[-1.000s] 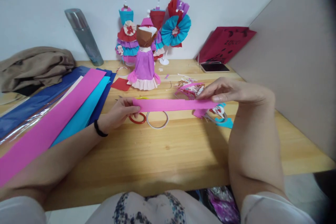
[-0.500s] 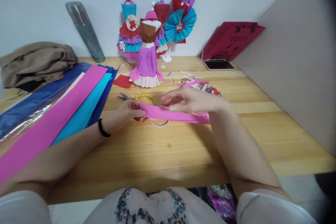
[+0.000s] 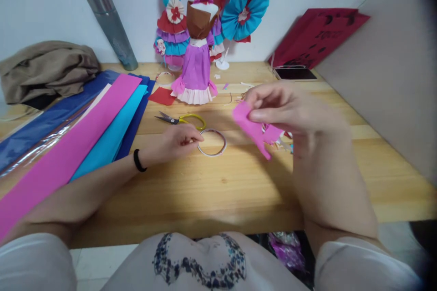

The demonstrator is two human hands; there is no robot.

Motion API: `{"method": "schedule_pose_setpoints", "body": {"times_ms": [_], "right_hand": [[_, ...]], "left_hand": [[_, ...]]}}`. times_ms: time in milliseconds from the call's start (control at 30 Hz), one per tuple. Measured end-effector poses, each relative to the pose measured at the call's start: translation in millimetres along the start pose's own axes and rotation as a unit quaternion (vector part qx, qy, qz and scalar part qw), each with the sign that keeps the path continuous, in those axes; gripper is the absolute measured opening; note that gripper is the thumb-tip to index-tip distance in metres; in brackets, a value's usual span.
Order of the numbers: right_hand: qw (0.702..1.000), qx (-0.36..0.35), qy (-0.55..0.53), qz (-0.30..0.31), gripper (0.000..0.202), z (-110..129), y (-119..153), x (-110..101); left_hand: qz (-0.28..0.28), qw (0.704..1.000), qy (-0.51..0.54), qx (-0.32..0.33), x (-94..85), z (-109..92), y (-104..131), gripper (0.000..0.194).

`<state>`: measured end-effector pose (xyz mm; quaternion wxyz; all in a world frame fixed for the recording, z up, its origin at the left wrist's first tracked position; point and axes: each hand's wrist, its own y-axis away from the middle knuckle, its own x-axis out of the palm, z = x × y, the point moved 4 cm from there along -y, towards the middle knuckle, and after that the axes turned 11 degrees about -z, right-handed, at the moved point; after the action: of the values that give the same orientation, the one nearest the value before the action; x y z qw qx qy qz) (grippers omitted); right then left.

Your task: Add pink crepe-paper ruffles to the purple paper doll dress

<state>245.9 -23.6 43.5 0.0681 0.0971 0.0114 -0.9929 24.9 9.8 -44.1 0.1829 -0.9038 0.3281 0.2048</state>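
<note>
My right hand [image 3: 273, 107] pinches one end of a pink paper strip [image 3: 251, 129] above the table, and the strip hangs down below the fingers. My left hand [image 3: 182, 141] is closed, its fingertips at the left edge of a thin ring [image 3: 225, 145] lying on the wood; what it grips, if anything, is too small to name. Scissors with yellow handles [image 3: 194, 116] lie open just beyond my left hand. Behind them stands a small dress form in a purple paper skirt [image 3: 195, 68] with a brown paper piece at its top.
Long pink [image 3: 99, 132] and blue [image 3: 112, 138] paper strips lie at the left, near a brown cloth [image 3: 48, 70] and a leaning bottle [image 3: 111, 27]. More paper-dressed forms stand behind. A red bag [image 3: 317, 36], a phone [image 3: 295, 73] and paper scraps [image 3: 283, 143] are at the right.
My left hand has let go of the pink strip. My right hand, loosely open before, now holds the strip and has lifted it to the right, uncovering the ring. The view has shifted slightly.
</note>
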Motion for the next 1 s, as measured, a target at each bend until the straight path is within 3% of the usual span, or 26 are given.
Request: {"method": "schedule_pose_setpoints", "body": {"times_ms": [67,133,333,467,567,700,833,1000], "right_hand": [[0.999,-0.018,-0.031,-0.004,0.037,11.9,11.4,-6.2],[0.998,-0.037,-0.053,-0.019,0.036,19.6,19.1,-9.2],[0.999,-0.036,-0.034,-0.009,0.041,20.5,19.3,-3.5],[0.999,-0.044,-0.027,-0.010,0.042,18.6,21.1,-7.7],[0.998,-0.063,-0.004,0.001,0.041,21.4,23.6,-13.6],[0.987,-0.111,0.055,0.101,0.037,25.3,18.1,-3.8],[0.985,-0.078,0.065,0.142,0.035,9.3,2.8,15.2],[0.992,-0.040,0.019,0.116,0.038,-22.0,-13.8,27.6]], "left_hand": [[0.065,0.987,-0.117,0.091,10.4,-4.2,2.1,0.018],[0.106,0.972,-0.169,0.122,21.7,-2.7,3.8,0.018],[0.085,0.989,-0.067,0.099,36.3,-3.0,0.0,0.023],[0.031,0.998,0.023,0.058,18.6,-16.1,-4.6,0.015],[-0.005,0.994,0.108,-0.011,2.4,-21.4,-5.8,0.017],[-0.009,0.972,0.215,-0.092,-7.7,-24.8,-5.3,0.024],[-0.015,0.968,0.224,-0.107,-12.7,-28.7,-5.8,0.027],[-0.035,0.973,0.211,-0.082,-21.2,-33.8,-5.6,0.023]]}}
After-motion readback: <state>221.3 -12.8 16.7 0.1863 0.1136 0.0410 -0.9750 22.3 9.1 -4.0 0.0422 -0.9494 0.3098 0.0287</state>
